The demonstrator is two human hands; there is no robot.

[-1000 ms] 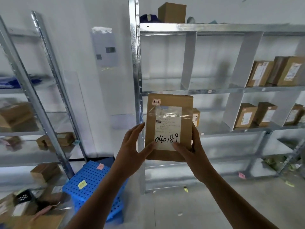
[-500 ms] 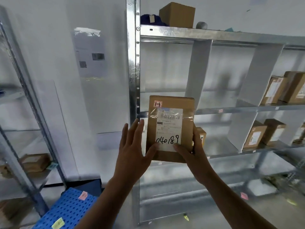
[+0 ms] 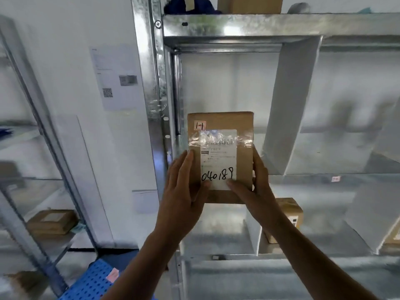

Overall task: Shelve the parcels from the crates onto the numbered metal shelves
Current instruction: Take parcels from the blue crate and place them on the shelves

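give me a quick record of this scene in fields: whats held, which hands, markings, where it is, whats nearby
held item: flat brown cardboard parcel, upright, label towards the camera
markings: 040189 handwritten on white label; small pink tag top left, text unclear
left hand: holds left edge, thumb on front
right hand: holds right edge, thumb on front
position: in front of the leftmost bay of galvanised metal shelf, not set down
nearby: smaller brown cardboard box one level down; blue perforated plastic crate lower left
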